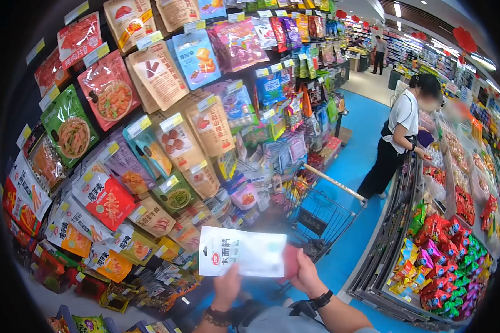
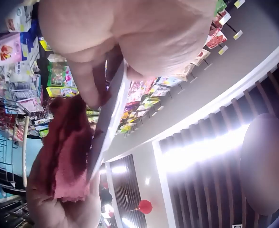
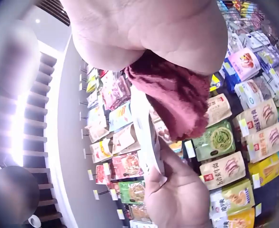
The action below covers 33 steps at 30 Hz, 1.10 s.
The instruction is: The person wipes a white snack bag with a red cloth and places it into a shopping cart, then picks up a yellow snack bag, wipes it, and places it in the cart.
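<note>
A white snack pouch (image 1: pixel 250 258) with dark lettering and a small red logo lies nearly level in front of me in the head view. My left hand (image 1: pixel 226 287) pinches its lower left edge, thumb on the printed face. At the other end, my right hand (image 1: pixel 310 276) grips a dark red cloth (image 1: pixel 290 262) pressed against the pouch. The left wrist view shows the cloth (image 2: pixel 65 152) bunched in the right hand, alongside the thin edge of the pouch (image 2: pixel 108 123). From the right wrist, the cloth (image 3: pixel 180 97) hangs below the palm, with the left fingers behind the pouch (image 3: pixel 144 126).
Hanging snack packets (image 1: pixel 166 139) fill the rack on the left. A shopping cart (image 1: pixel 322 213) stands ahead on the blue floor (image 1: pixel 366 130). To the right, a person (image 1: pixel 403 122) reaches over a display counter (image 1: pixel 389 266) heaped with wrapped sweets.
</note>
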Available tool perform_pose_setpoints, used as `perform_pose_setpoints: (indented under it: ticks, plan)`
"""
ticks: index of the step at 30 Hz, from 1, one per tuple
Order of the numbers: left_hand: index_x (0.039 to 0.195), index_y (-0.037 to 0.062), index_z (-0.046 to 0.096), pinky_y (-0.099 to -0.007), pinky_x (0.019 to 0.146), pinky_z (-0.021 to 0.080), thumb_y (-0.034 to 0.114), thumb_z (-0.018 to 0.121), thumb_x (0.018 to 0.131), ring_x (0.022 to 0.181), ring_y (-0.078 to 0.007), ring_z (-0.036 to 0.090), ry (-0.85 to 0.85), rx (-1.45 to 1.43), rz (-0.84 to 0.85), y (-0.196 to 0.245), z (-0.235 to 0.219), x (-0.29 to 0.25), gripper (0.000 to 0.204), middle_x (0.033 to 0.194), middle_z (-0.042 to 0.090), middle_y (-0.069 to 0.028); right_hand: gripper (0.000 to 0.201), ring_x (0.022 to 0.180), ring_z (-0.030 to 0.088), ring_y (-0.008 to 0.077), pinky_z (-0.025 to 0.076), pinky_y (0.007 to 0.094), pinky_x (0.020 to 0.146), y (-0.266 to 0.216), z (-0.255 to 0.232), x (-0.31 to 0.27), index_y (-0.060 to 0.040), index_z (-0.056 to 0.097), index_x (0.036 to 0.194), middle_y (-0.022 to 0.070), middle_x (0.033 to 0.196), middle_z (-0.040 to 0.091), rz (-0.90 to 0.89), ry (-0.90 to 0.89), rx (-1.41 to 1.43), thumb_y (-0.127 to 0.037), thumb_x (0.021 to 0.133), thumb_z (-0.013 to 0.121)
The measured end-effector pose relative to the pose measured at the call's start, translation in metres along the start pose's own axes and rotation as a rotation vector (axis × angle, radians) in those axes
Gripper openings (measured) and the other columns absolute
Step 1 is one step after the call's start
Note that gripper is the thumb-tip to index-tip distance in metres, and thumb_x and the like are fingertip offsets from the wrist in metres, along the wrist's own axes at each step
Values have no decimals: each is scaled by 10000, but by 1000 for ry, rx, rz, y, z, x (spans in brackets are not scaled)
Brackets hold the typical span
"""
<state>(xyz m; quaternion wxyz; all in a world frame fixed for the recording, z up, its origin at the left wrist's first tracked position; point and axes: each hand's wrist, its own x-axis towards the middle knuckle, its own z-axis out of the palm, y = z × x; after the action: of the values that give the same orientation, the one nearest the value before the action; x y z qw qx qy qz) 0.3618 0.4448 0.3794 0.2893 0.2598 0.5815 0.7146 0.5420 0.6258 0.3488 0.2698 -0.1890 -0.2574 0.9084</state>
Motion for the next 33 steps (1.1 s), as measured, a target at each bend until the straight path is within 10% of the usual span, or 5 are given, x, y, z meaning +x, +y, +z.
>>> perform_pose_setpoints:
  ticks: [6,13,16,22,33]
  plan:
    - [1487,-60,550,-385,1118,508,14,756,976,1282,-224,643,-86,-105,54,19,27,-2,556,1418,663,-120,554,1148,713,324,654,483,847,-8,27,-21,-30,549,1467,170,1361,660,42,-28,-138,-470,1131,574]
    - [1479,-40,565,-393,1115,517,2,794,940,1272,-208,647,-161,-216,-68,24,34,2,587,1417,663,-108,615,1322,639,313,504,500,1168,-8,45,-31,14,509,1523,180,1473,623,-58,-24,133,-474,1148,515]
    - [1650,35,353,-436,1166,500,-32,802,931,1404,-298,590,-397,-145,-198,-6,11,11,850,1551,565,-126,686,1446,555,337,408,509,1250,-27,69,-37,22,453,1591,202,1584,560,-71,-133,187,-502,1149,477]
    - [1761,124,-17,-459,1122,540,-105,689,951,1547,-355,432,149,72,-80,16,54,-5,1099,1666,443,-202,704,1520,498,328,336,483,1294,-7,73,-33,103,543,1510,218,1661,494,-246,-262,2,-484,1121,567]
    - [1730,7,182,-448,1315,278,369,601,1048,1617,-284,333,-486,-128,-73,38,49,-19,878,1760,307,-148,599,1662,248,429,195,542,1327,7,64,-35,-94,601,1559,182,1736,422,-699,-372,-921,-483,1106,550]
